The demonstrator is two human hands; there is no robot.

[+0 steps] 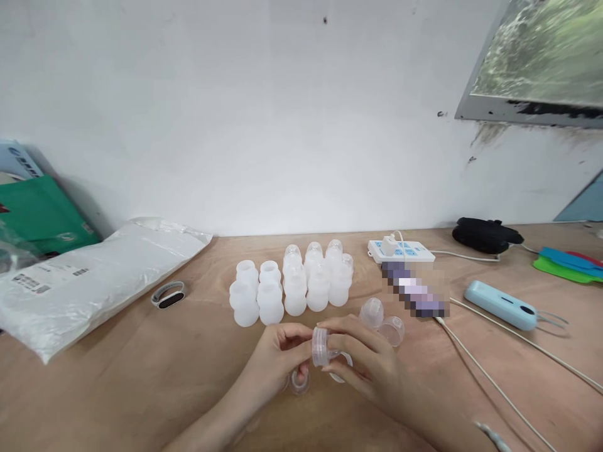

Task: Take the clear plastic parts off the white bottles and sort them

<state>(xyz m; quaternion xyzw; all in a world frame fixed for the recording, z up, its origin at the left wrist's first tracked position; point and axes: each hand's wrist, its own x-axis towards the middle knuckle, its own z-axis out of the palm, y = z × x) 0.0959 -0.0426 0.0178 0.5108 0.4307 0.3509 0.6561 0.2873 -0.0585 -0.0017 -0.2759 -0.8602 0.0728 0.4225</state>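
Between my two hands is a clear, ridged plastic bottle collar (320, 346), held on its side above the table. My right hand (365, 358) grips its rim with bent fingers. From the other side my left hand (277, 355) is closed on it, thumb and fingertips at its open face; whether anything sits inside is hidden. Below my left fingers lies a small clear ring-like piece (300, 382). A pale ring (342, 368) shows partly behind my right fingers. Beyond stand white bottles (245, 304) without tops and several capped bottles (296, 290). Clear domed caps (372, 312) lie right.
Left are a white plastic parcel (94, 276) and a fitness band (168, 295). Toward the right lie a phone (414, 289), a power strip (414, 252), a light blue device (500, 306), a black pouch (487, 235) and white cables (494, 383) across the wooden table.
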